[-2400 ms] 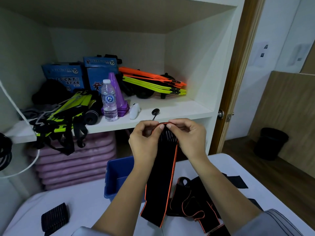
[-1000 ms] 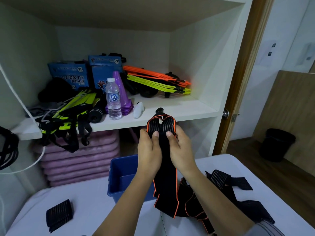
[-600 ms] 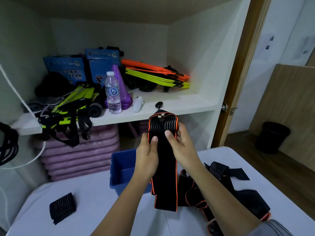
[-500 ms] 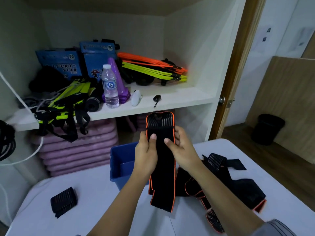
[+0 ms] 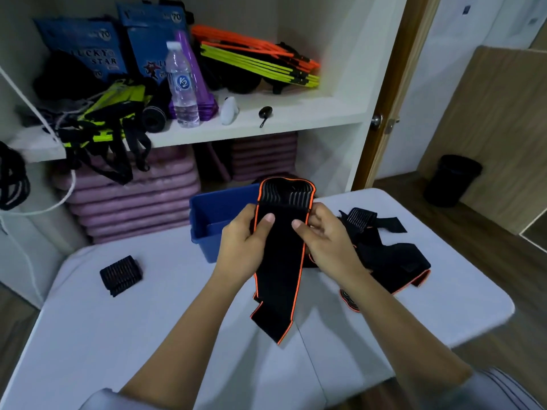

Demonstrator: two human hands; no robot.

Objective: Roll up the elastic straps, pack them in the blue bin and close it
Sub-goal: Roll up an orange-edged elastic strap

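Above the white tabletop [image 5: 148, 335] you hold one black elastic strap [image 5: 279, 261] with orange edging upright between both hands, in front of the blue bin [image 5: 213, 214]. Your left hand [image 5: 245, 241] pinches the strap's left edge, thumb pressed on the front face and fingers curled behind it. Your right hand [image 5: 325, 241] pinches the right edge the same way, thumb on the front and fingers wrapped round the back. The strap's ribbed end stands up above your thumbs, and its long tail hangs down toward the tabletop; whether it touches the surface you cannot tell. The blue bin sits at the far edge of the tabletop, just behind your left hand, its top open. To your right a loose heap of more black straps [image 5: 384, 250] lies on the tabletop, close to your right wrist. Well off to your left, one rolled strap [image 5: 121, 275] rests alone. Beyond the bin a shelf [image 5: 296, 113] carries a water bottle [image 5: 182, 87] among other gear
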